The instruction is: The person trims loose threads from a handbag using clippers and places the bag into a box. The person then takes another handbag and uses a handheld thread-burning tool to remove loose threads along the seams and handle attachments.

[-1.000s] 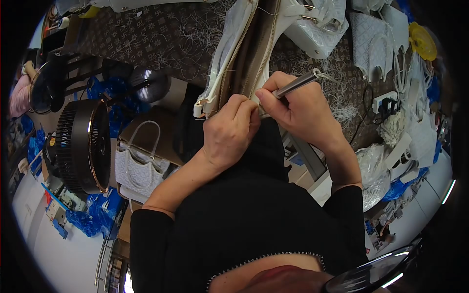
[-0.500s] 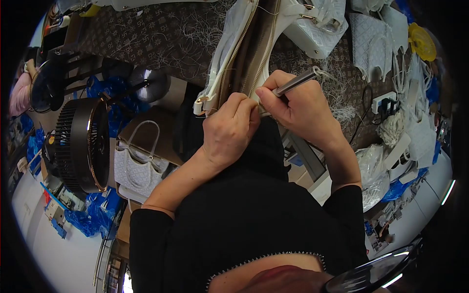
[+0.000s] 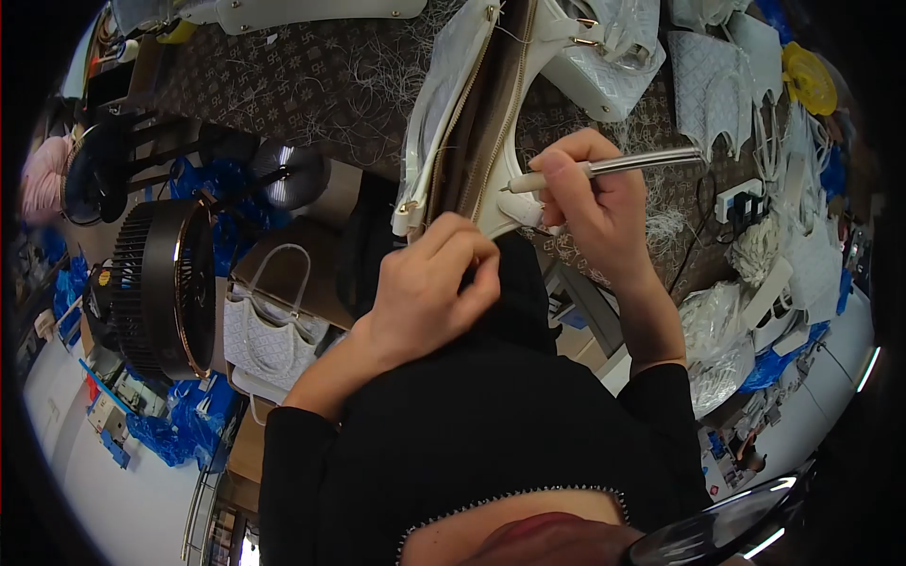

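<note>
A white handbag [image 3: 505, 179] lies with its zipped top open, its near end toward me. My right hand [image 3: 599, 203] is closed around a slim pen-shaped tool [image 3: 651, 160] with a shiny metal handle and a pale front part. The tool's thin tip points left, at the bag's right side near a rounded white tab. Just below the bag's near end is my left hand [image 3: 429, 288], its fingers curled and thumb close to the forefinger. What it pinches, if anything, I cannot make out.
Loose thread ends [image 3: 377, 75] litter the patterned table cover. Another white bag [image 3: 604, 80] and quilted pieces [image 3: 703, 90] lie to the right, with a power strip [image 3: 736, 200]. On the left are a black fan [image 3: 160, 288] and a white quilted handbag [image 3: 269, 344] in a box.
My hands have moved apart. My left hand has come down off the bag's end, and the tool in my right hand has swung flatter, with its tip now in sight.
</note>
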The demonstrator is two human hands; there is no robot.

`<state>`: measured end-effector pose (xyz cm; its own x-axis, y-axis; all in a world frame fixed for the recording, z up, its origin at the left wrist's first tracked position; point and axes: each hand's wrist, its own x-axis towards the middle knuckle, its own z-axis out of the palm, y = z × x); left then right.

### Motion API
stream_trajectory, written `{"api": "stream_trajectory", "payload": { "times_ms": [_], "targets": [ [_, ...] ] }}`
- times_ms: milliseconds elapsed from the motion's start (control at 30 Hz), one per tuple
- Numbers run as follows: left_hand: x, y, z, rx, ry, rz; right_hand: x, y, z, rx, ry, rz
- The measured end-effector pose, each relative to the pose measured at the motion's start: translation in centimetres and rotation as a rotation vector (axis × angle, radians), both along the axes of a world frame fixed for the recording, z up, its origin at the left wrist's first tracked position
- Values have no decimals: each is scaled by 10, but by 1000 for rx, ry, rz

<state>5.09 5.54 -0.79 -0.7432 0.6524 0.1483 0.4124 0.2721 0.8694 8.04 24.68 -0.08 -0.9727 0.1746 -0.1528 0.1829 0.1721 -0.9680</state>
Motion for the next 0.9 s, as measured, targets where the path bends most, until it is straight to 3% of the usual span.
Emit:
{"api": "stream_trajectory", "payload": {
  "times_ms": [33,100,167,233,300,367,400,467,500,533,600,633,700,733,900],
  "targets": [
    [-6,-9,13,101,-119,-113,2,0,0,-186,18,-96],
    [-25,-32,29,313,-251,23,9,0,-13,-258,106,-119],
    [-58,-43,21,577,-226,321,14,-6,-25,-578,237,-296],
    [-101,-28,6,252,-106,462,16,-15,-33,-620,215,-362],
    [-123,1,-8,-35,60,355,13,-23,-38,-904,303,-496],
    [-133,36,-17,-140,385,287,13,-26,-37,-890,334,-486],
    [-140,46,-18,-134,395,280,14,-27,-36,-874,350,-476],
    [-155,64,-17,-292,168,-14,12,-35,-37,-742,426,-465],
    [-162,69,-24,-180,-138,-62,13,-38,-38,-610,485,-449],
    [-163,71,-31,-177,-123,-77,20,-36,-42,-459,489,-329],
    [-163,77,-37,68,-442,29,18,-46,-42,-321,570,-292],
    [-164,76,-38,47,-438,42,25,-41,-48,-271,519,-246],
    [-163,77,-37,136,-501,64,14,-38,-55,-216,583,-408],
    [-161,76,-35,229,-573,102,12,-31,-54,-431,616,-424],
    [-139,60,-22,316,-594,167,3,21,-39,-451,705,-516]
  ]
}}
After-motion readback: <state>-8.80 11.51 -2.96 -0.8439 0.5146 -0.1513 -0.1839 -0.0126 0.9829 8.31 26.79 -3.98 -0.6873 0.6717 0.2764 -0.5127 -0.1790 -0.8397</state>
